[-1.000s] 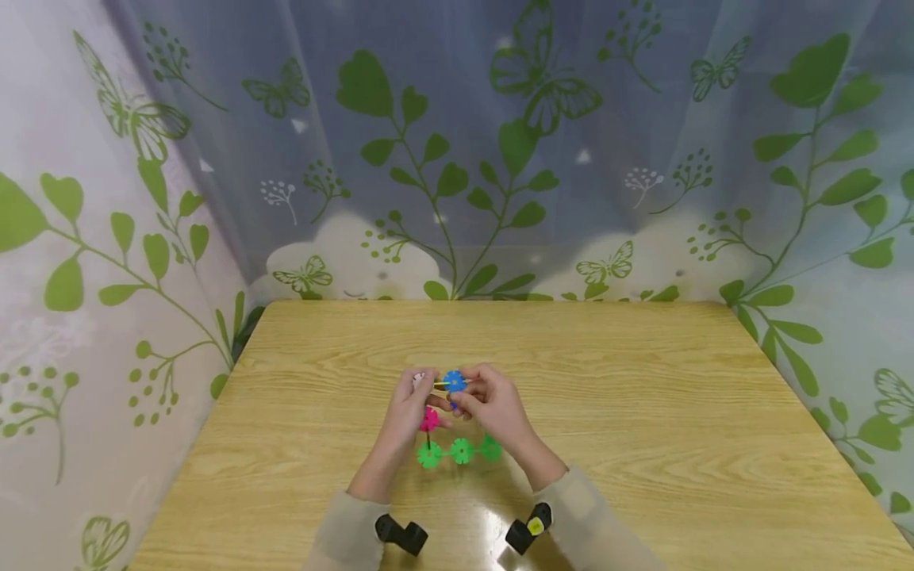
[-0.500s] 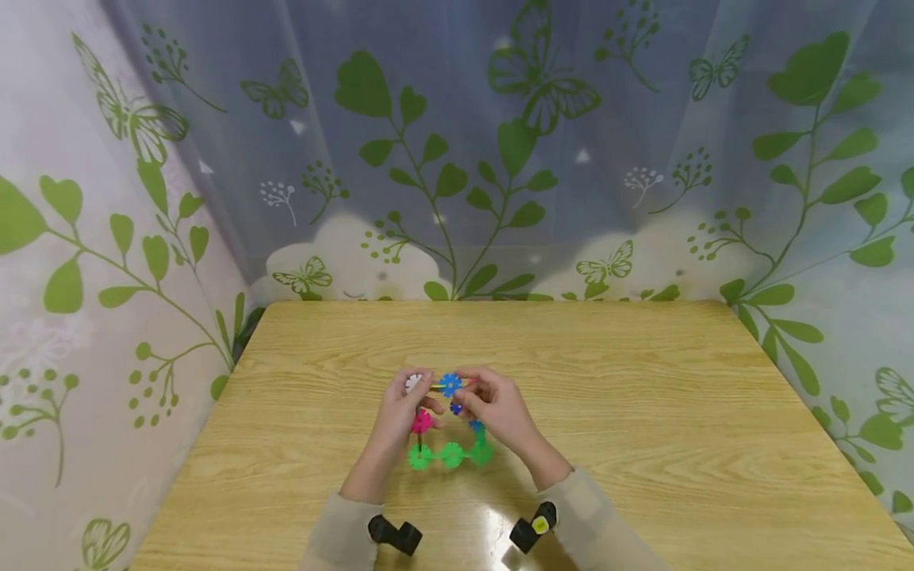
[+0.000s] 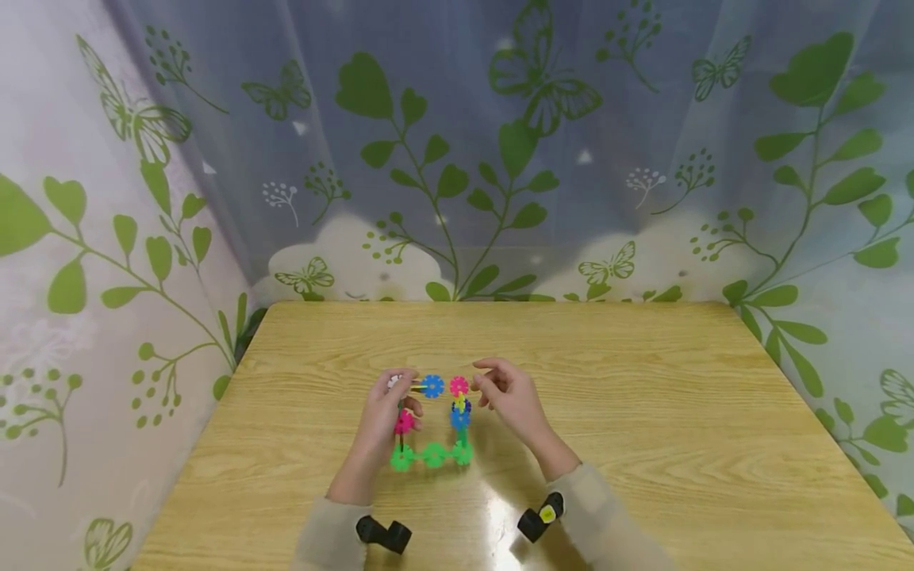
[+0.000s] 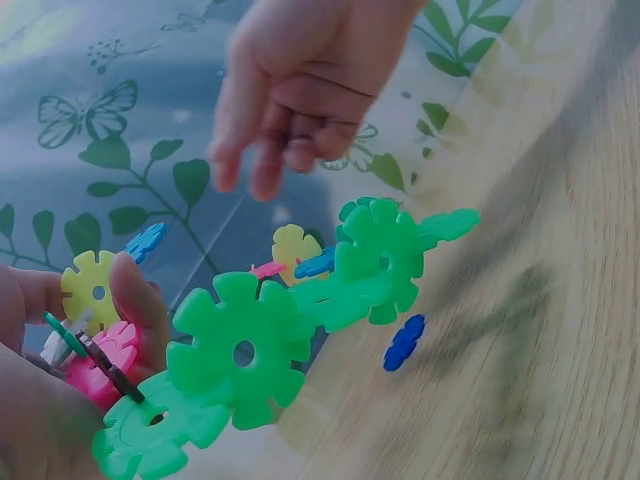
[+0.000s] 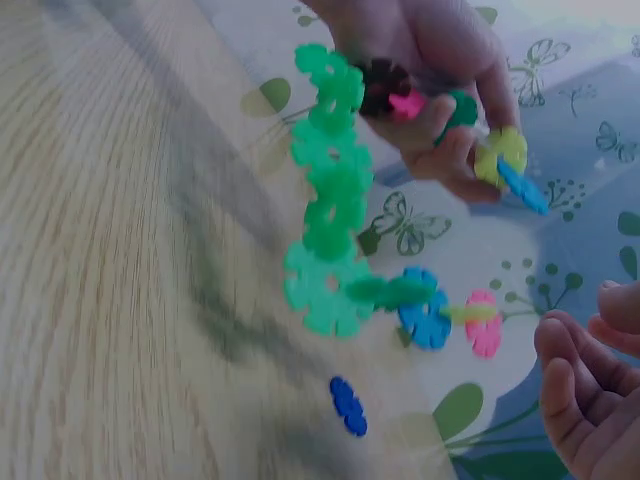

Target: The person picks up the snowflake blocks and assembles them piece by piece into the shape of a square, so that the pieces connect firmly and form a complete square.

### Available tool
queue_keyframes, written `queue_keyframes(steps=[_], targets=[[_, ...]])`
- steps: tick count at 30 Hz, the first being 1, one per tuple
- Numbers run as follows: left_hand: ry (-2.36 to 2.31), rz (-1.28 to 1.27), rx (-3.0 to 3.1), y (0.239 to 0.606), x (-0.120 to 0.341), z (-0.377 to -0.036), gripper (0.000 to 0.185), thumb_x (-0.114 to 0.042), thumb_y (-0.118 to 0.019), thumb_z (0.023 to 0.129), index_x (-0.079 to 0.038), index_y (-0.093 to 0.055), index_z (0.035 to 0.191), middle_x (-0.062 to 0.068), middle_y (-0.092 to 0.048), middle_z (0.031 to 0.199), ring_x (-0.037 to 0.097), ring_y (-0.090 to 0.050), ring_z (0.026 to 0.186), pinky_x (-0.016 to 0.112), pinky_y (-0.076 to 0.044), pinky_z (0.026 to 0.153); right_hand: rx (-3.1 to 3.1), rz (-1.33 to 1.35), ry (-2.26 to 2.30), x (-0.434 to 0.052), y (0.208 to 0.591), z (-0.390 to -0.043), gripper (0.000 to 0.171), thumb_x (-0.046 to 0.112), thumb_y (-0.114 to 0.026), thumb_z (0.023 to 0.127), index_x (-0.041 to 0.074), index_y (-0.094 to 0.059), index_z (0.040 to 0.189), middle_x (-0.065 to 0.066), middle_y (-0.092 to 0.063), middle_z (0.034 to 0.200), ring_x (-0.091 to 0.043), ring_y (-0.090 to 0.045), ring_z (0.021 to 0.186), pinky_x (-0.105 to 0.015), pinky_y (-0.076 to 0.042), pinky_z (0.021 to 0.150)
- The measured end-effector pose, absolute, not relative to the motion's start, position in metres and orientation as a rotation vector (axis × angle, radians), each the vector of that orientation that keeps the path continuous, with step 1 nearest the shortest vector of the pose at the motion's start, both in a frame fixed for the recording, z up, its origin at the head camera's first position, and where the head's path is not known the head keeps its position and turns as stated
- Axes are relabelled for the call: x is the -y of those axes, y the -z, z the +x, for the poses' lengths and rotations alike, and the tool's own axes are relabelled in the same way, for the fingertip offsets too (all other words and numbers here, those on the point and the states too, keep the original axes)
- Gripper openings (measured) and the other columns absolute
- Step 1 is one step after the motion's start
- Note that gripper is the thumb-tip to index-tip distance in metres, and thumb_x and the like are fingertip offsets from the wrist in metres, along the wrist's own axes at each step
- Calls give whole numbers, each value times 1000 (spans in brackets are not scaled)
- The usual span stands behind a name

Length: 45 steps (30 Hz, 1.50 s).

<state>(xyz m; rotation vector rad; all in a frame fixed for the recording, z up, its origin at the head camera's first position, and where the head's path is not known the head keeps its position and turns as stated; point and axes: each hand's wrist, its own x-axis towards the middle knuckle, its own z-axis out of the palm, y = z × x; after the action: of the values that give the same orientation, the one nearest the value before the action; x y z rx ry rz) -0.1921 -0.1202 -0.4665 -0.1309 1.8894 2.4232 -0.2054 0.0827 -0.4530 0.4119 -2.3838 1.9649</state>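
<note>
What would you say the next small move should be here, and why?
Probably bring the right hand back to the pink disc at the frame's far right corner. Only the left hand grips the snowflake-disc frame, at its left side; the right hand is off it with fingers relaxed, so that side hangs unsupported.

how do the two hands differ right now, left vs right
The left hand pinches the left side of the snowflake-disc frame and bears it above the table; the right hand holds nothing. The left hand's fingers curl round the discs; the right hand's fingers hang loosely curled. The left hand touches the frame; the right hand sits just apart from its pink corner disc. Both have beige sleeves and a wrist camera.
</note>
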Motion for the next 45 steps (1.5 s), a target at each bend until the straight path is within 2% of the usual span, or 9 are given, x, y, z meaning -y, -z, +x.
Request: queue_keyframes(steps=[5, 12, 20, 24, 36, 41, 45], targets=[[-2425, -142, -1887, 466, 127, -193, 32, -22, -47, 98, 4, -47, 117, 10, -50, 108, 12, -52, 57, 20, -47, 41, 2416, 295, -1886, -88, 481, -224, 19, 8, -59, 91, 1, -63, 109, -16, -65, 83, -39, -58, 67, -35, -54, 57], [-2464, -187, -1878, 463, 132, -193, 29, -19, -46, 98, 5, -47, 114, 9, -51, 104, 11, -52, 54, 18, -45, 40, 2709, 396, -1477, -82, 506, -239, 22, 5, -66, 85, -2, -64, 106, -9, -64, 86, -19, -58, 71, -27, -51, 59], [-2455, -177, -1905, 462, 134, -191, 29, -18, -45, 99, 6, -47, 115, 10, -51, 104, 12, -53, 55, 18, -46, 40, 2989, 516, -984, -66, 517, -239, 36, 22, -71, 82, 2, -65, 111, -8, -54, 93, -20, -53, 82, -35, -50, 72], [-2437, -143, -1931, 464, 134, -191, 29, -18, -43, 100, 6, -47, 115, 13, -50, 109, 13, -53, 56, 19, -47, 41, 3024, 512, -815, -61, 520, -239, 37, 24, -73, 80, 5, -66, 111, -7, -53, 97, -20, -52, 86, -36, -49, 76], [-2415, -140, -1952, 465, 134, -192, 31, -20, -43, 100, 7, -47, 116, 14, -49, 112, 13, -55, 58, 20, -48, 42, 3040, 431, -884, -65, 521, -239, 28, 20, -77, 77, 7, -62, 97, -5, -51, 94, -20, -52, 84, -35, -49, 74], [-2421, -148, -1935, 465, 132, -192, 31, -20, -44, 100, 6, -47, 115, 17, -47, 115, 13, -55, 58, 19, -48, 41, 3035, 368, -1016, -71, 519, -239, 25, 14, -72, 81, 7, -59, 101, -7, -60, 94, -21, -58, 86, -36, -52, 73], [-2414, -147, -1939, 465, 132, -193, 33, -22, -44, 100, 6, -47, 116, 18, -46, 117, 13, -55, 60, 19, -48, 42, 2999, 339, -1140, -77, 518, -239, 16, 10, -68, 84, 7, -59, 97, -5, -62, 86, -19, -58, 78, -33, -51, 67]])
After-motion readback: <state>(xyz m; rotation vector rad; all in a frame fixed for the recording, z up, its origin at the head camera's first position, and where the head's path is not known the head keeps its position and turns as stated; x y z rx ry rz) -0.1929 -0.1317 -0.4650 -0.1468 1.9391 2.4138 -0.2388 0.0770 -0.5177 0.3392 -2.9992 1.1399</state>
